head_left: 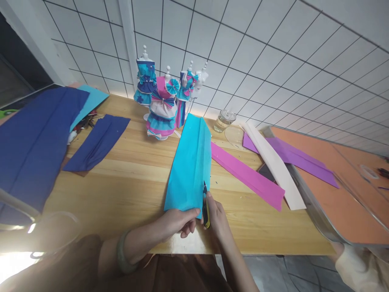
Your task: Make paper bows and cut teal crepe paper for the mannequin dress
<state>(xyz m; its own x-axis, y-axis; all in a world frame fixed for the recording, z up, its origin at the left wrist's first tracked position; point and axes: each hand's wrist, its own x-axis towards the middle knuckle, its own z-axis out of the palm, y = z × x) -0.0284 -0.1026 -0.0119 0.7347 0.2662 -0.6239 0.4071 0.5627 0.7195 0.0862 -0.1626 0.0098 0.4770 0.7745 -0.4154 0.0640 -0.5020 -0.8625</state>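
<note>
A long sheet of turquoise crepe paper (188, 170) lies in front of me, with a fold line running up its right part. At its near edge my left hand (180, 223) grips the paper, thumb on top and fingers curled beneath. My right hand (216, 215) holds small yellow-and-black thread snips (206, 207). Their dark blades point away from me and lie along the paper's right side, where a narrow strip runs beside the cut line. The snips' handle is partly covered by my fingers.
Small mannequins in paper dresses (164, 103) stand by the tiled wall, near a glass of liquid (224, 121). Pink (249, 174), white (273, 166) and purple (310, 162) strips lie right, by an orange-topped surface (343, 178). Navy sheets (97, 142) lie left. Another person's sleeve (358, 263) shows lower right.
</note>
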